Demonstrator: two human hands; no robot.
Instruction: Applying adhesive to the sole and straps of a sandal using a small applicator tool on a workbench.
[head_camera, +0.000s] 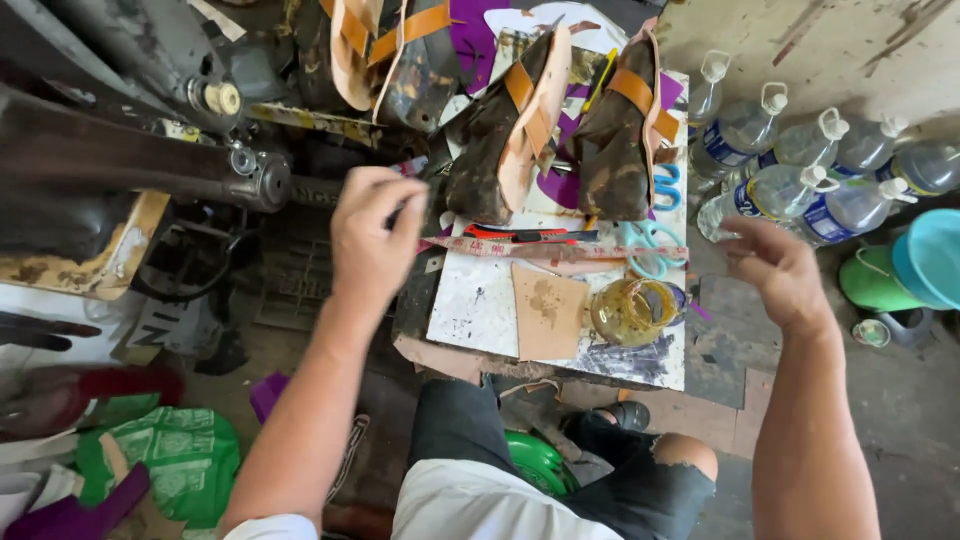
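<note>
At nine o'clock stands the dark sewing machine (140, 160). Just right of it the left hand (372, 232) hovers above the stained work board (470, 300), fingers curled narrow, knuckles to the camera; whether it pinches anything I cannot tell. At twelve o'clock lie camouflage shoe uppers (500, 140) with orange straps: soft and floppy by the look, best taken by the stiffer edge. Centre board, a tan leather piece (548, 312) lies flat, light and bendable, liftable at a corner. Beside it sits a glass glue jar (634, 310), likely sticky and breakable. At three o'clock the right hand (778, 270) hangs loosely spread, empty, below the water bottles (810, 170).
</note>
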